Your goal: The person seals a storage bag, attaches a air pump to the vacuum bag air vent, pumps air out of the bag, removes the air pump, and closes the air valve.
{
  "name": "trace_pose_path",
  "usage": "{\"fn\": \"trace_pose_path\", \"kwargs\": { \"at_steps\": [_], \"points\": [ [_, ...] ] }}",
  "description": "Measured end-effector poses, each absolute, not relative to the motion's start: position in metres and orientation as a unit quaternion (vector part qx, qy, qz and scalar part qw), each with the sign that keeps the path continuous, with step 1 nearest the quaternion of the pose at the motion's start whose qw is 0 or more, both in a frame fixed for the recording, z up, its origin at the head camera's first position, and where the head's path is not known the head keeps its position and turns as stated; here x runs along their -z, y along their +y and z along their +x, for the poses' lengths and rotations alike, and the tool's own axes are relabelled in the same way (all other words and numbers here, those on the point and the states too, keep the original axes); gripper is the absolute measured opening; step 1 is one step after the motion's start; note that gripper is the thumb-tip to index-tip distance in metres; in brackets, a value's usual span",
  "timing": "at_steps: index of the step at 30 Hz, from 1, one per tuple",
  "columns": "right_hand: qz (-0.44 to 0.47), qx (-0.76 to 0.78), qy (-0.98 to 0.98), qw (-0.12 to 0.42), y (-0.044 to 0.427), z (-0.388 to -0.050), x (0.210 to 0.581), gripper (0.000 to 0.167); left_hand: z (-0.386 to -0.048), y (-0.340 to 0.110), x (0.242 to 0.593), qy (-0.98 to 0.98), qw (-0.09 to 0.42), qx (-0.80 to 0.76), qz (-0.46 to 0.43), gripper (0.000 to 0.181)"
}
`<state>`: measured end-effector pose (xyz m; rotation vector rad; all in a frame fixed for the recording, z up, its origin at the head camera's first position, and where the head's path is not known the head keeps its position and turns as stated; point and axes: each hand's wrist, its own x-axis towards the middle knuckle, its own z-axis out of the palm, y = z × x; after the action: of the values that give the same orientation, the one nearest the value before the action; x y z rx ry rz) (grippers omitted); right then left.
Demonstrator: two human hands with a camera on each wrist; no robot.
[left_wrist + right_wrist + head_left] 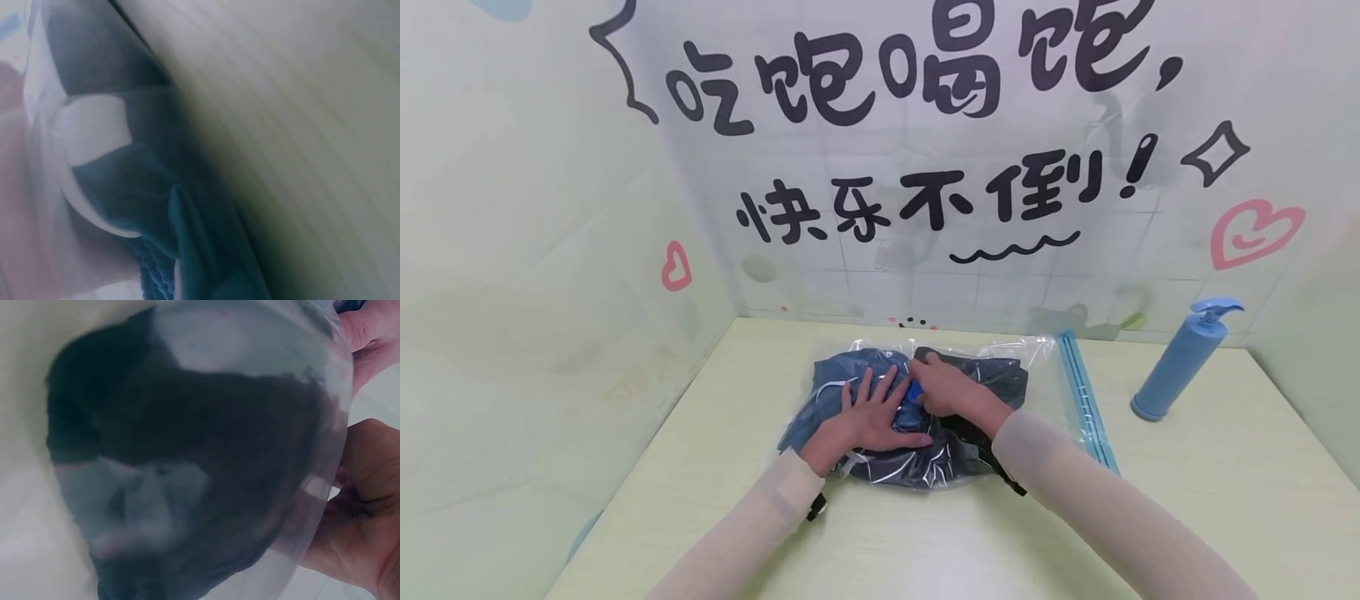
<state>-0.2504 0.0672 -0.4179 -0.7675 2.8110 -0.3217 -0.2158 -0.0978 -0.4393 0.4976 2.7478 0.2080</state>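
A clear plastic storage bag (1045, 354) with a blue zip strip (1086, 400) lies flat on the table, holding folded dark and blue clothes (838, 367). My left hand (872, 421) rests on top of it with spread fingers, pressing the plastic. Just to its right, my right hand (947, 387) grips a small round blue cap (914, 392) on the bag, its fingers curled and partly covering it. Through the plastic, the left wrist view shows blue fabric (131, 187) with a white band; dark cloth (187, 425) fills much of the right wrist view.
A blue pump bottle (1180, 362) stands on the pale wooden table (1225, 500), right of the bag. Behind the table rises a wall (865, 292) with black lettering. Side walls flank the table on the left and right.
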Motion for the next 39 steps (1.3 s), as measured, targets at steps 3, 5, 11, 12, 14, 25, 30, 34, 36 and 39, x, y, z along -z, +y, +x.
{"fn": "trace_pose_path", "kwargs": {
  "at_steps": [3, 5, 11, 12, 14, 25, 30, 34, 36, 39],
  "points": [
    [-0.269, 0.115, 0.95, 0.114, 0.069, -0.251, 0.417, 0.026, -0.215, -0.097, 0.439, 0.967, 0.169, -0.073, 0.176, 0.11],
    [-0.278, 0.118, 0.946, 0.118, 0.07, -0.251, 0.416, 0.031, -0.216, -0.097, 0.439, 0.967, 0.17, -0.073, 0.176, 0.11],
    [-0.307, 0.155, 0.93, 0.129, 0.079, -0.255, 0.416, 0.038, -0.219, -0.099, 0.442, 0.966, 0.178, -0.072, 0.172, 0.111],
    [-0.31, 0.165, 0.926, 0.136, 0.08, -0.256, 0.415, 0.035, -0.219, -0.099, 0.442, 0.967, 0.176, -0.072, 0.172, 0.111],
    [-0.303, 0.195, 0.92, 0.156, 0.083, -0.257, 0.414, 0.028, -0.219, -0.1, 0.443, 0.967, 0.173, -0.073, 0.171, 0.111],
    [-0.215, 0.171, 0.955, 0.112, 0.075, -0.255, 0.419, 0.054, -0.22, -0.101, 0.447, 0.965, 0.16, -0.096, 0.182, 0.114],
    [-0.233, 0.109, 0.963, 0.079, 0.072, -0.257, 0.42, 0.052, -0.219, -0.102, 0.449, 0.965, 0.157, -0.1, 0.185, 0.115],
    [-0.251, 0.102, 0.958, 0.093, 0.072, -0.258, 0.418, 0.04, -0.218, -0.101, 0.445, 0.966, 0.161, -0.089, 0.18, 0.111],
    [-0.257, 0.106, 0.955, 0.108, 0.072, -0.257, 0.417, 0.034, -0.217, -0.101, 0.444, 0.967, 0.161, -0.084, 0.178, 0.11],
    [-0.268, 0.113, 0.949, 0.124, 0.073, -0.257, 0.412, 0.03, -0.217, -0.1, 0.442, 0.968, 0.157, -0.079, 0.176, 0.109]
  ]
}}
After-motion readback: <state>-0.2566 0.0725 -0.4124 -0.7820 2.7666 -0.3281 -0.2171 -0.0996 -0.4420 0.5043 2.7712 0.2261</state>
